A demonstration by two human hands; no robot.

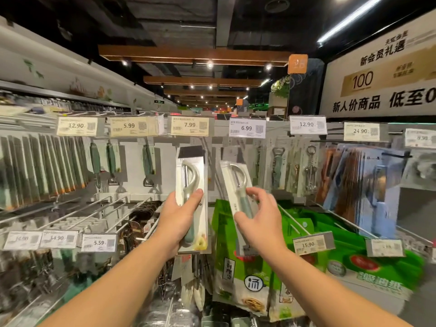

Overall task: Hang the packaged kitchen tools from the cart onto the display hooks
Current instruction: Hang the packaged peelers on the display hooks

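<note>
**Q:** What does each of the hands carry, and where?

**A:** My left hand (pixel 182 217) grips one packaged peeler (pixel 192 199) by its lower half, thumb across the front and fingers curled behind the card. My right hand (pixel 257 218) pinches a second packaged peeler (pixel 237 185) between thumb and fingertips around its green handle. Both packs are raised in front of the hook wall, below the price tags marked 7.99 (pixel 190 125) and 6.99 (pixel 246 128).

**Q:** Why hold them low on the card?

**A:** As I judge it, a low grip leaves the top edge free, where the hang hole should sit; the hole itself I cannot make out. Holding one pack per hand keeps the two apart, so each can be offered to a hook singly.

**Q:** How do the packs lie?

**A:** The left pack stands almost upright, long axis from 6 to 12 o'clock, blade end up. The right pack tilts, its top leaning toward 11 o'clock and its handle end toward 5 o'clock.

**Q:** What surrounds them?

**A:** Bare display hooks (pixel 99 204) jut out at 9 o'clock of my left hand; green bags (pixel 238 267) hang at 6 o'clock; corkscrews (pixel 310 171) hang at 2 o'clock.
</note>
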